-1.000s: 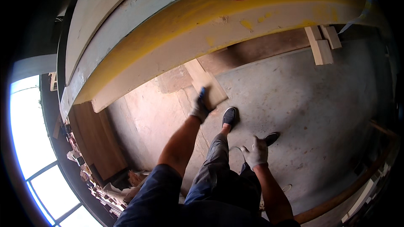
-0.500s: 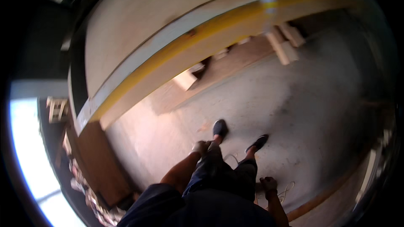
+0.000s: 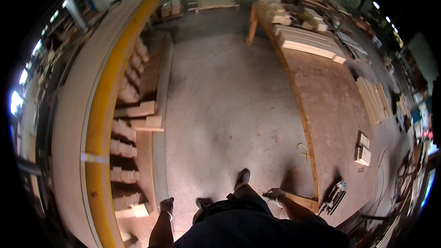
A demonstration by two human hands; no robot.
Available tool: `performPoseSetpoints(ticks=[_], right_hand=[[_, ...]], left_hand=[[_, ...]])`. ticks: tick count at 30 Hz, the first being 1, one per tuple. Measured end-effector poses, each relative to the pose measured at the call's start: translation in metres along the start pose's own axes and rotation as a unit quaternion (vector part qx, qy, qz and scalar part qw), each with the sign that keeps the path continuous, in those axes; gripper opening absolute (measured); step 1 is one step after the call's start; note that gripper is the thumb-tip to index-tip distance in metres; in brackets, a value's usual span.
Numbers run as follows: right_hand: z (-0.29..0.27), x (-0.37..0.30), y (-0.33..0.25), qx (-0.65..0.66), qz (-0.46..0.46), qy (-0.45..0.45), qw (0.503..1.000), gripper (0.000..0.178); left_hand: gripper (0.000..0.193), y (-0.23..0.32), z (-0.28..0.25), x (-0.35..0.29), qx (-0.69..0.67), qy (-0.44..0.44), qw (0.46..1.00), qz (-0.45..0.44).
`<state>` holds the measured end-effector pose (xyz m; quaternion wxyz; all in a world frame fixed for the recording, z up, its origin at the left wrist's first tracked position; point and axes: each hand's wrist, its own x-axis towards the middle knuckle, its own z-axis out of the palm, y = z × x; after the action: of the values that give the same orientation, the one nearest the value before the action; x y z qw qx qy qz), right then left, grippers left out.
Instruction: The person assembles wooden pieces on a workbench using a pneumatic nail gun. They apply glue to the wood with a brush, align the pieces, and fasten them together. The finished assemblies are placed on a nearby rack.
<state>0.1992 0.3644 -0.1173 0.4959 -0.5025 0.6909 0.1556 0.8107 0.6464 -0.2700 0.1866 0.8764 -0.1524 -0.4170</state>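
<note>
The view is turned away from the large curved panel [image 3: 78, 124], which filled the top of the picture a second ago and is now seen along the left side, its yellow edge [image 3: 103, 124] running top to bottom. The left hand [image 3: 167, 205], earlier raised to a wooden block under the panel, is lowered beside the body. The right hand [image 3: 274, 194] is also drawn lower. A long wooden desk [image 3: 330, 110] is newly brought into view on the right.
</note>
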Motion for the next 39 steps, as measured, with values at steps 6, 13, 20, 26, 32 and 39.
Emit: performPoseSetpoints(ticks=[6,13,20,26,32,39], right_hand=[[-0.109,0.043,0.007,-0.046,-0.091,0.138,0.985,0.069],[-0.269,0.039,-0.025,-0.067,0.014,0.376,0.924,0.072],[-0.293,0.07,-0.019,-0.134,0.128,0.339,0.922,0.095],[-0.3,0.07,-0.036,-0.069,0.241,0.299,0.921,0.113],[-0.333,0.092,-0.082,0.064,0.323,0.221,0.918,0.128],[-0.339,0.083,-0.084,0.088,0.246,0.349,0.9,0.106]], left_hand=[[0.029,0.143,0.075,-0.013,-0.124,-0.096,0.987,-0.046],[0.046,0.298,0.133,-0.041,0.002,-0.111,0.993,0.036],[0.043,0.334,0.124,0.07,0.08,-0.122,0.989,0.014],[0.04,0.49,0.128,0.096,0.303,-0.269,0.885,0.228],[0.041,0.626,0.161,0.209,0.393,-0.235,0.845,0.277],[0.027,0.735,0.217,0.26,0.344,-0.215,0.803,0.436]])
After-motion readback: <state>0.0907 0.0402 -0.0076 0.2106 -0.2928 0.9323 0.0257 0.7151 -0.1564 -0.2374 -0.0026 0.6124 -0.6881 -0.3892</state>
